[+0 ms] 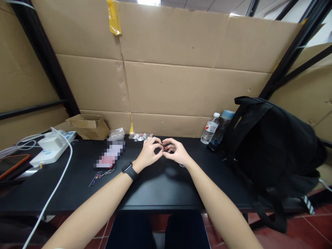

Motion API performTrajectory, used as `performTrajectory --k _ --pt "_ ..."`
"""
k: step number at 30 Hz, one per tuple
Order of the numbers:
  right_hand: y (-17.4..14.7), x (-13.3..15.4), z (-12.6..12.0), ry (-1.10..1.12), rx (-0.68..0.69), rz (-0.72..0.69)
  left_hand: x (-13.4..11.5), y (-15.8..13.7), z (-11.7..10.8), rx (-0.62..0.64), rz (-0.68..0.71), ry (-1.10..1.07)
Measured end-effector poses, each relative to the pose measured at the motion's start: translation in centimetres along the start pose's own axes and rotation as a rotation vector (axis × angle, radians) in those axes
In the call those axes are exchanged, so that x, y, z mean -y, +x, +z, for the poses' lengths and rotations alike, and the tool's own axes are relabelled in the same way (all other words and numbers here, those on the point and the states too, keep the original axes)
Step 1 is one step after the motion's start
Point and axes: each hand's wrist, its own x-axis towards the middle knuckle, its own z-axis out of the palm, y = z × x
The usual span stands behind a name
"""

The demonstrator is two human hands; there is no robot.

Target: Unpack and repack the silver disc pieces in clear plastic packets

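Above the middle of the black table, my left hand (pixel 150 152) and my right hand (pixel 177 152) meet at the fingertips. Both hands pinch a small dark object with a bit of red (pixel 166 148) between thumbs and fingers; its kind is too small to make out. A black watch (pixel 129 170) is on my left wrist. Something small and pale (pixel 182 165) shows partly behind my right wrist, mostly hidden. Just beyond my left hand lies a clear plastic packet with red and silver bits (pixel 141 137).
To the left are a paper bag (pixel 89 126), clear bags (pixel 116 134), a blurred-out phone-shaped item (pixel 110 155), a keychain (pixel 102 174), a power strip (pixel 53 152) with white cables and an orange-edged phone (pixel 14 165). Bottles (pixel 210 128) and a black backpack (pixel 272 148) stand right. Cardboard (pixel 166 90) walls the back.
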Motion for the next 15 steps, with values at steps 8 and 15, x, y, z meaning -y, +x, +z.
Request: performTrajectory --k 8,15 --pt "0.2 -0.4 -0.4 -0.357 -0.008 -0.13 1.8 0.4 -1.9 0.133 0.041 0.084" --pt "-0.4 -2.0 -6.0 -0.613 -0.04 0.046 5.8 -0.3 -5.1 0.376 -0.079 0.082"
